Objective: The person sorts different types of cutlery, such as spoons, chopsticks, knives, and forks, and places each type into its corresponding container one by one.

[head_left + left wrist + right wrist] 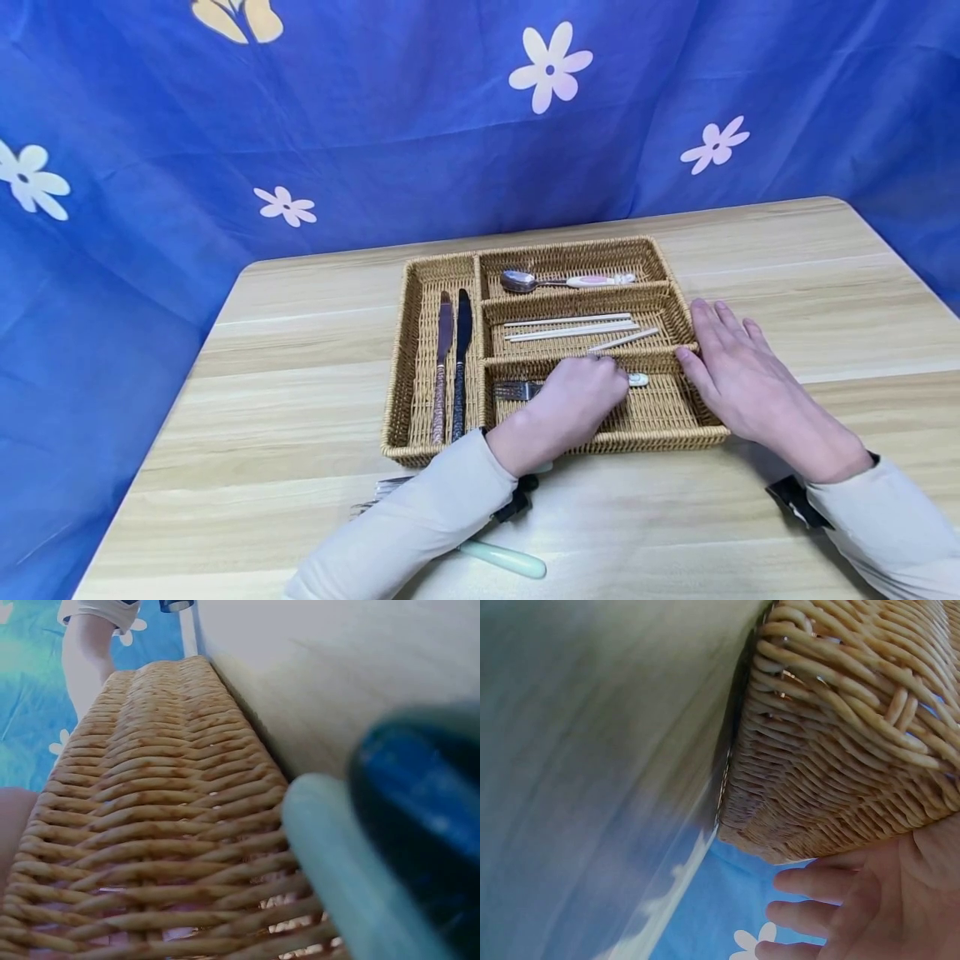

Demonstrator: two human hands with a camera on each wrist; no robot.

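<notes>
A wicker cutlery tray (390,400) with several compartments lies on the table. My left hand (573,400) reaches into its front compartment, fingers curled round the middle of a fork (517,390). The tines show left of the hand and a pale handle end on the right; the fingertips are hidden. My right hand (742,375), also in the right wrist view (885,900), rests with straight fingers against the tray's right side. Two knives (450,367) lie in the left compartment, white chopsticks (573,331) in the middle one and a spoon (551,282) in the back one.
In front of the tray, partly under the left sleeve (420,525), lie more forks (392,486) and a mint-green handle (504,558). A blurred dark thing (427,802) sits close to the left wrist camera. Behind the table (300,367) hangs a blue flowered cloth (420,125).
</notes>
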